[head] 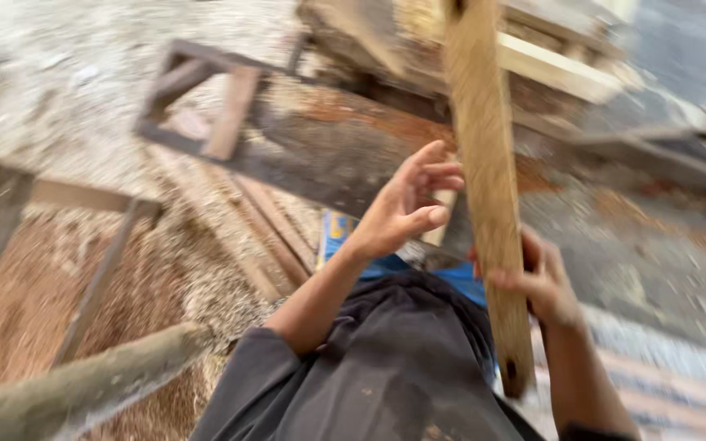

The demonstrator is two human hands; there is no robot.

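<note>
Plank (488, 188) first: a long pale wooden board, standing nearly upright in front of you, running from the top of the view down past your waist, with a dark knot or hole near its lower end. Your right hand (537, 282) has it, fingers curled around its right edge low down, thumb side pressed to the face. That looks a firm enough hold, though the picture is blurred and the far side of the grip is hidden. Your left hand (406, 208) is open, fingers spread and loosely bent, just beside the left edge of the plank, holding nothing; whether a fingertip touches the wood I cannot tell.

To handle this well, I'd say bring that open hand onto the board higher up, so two spaced grips steady the length; one low hand lets a tall board tip. Keep your fingers off the end grain and watch the rough bench (345, 155) right behind it.

As for packaging, one thing shows: a flat blue piece with a yellow patch (337, 229), lying below your left wrist, partly hidden by your arm. Its shape is unclear. Sawdust (165, 278) covers the floor, with a dark wooden frame (198, 98) at upper left.
</note>
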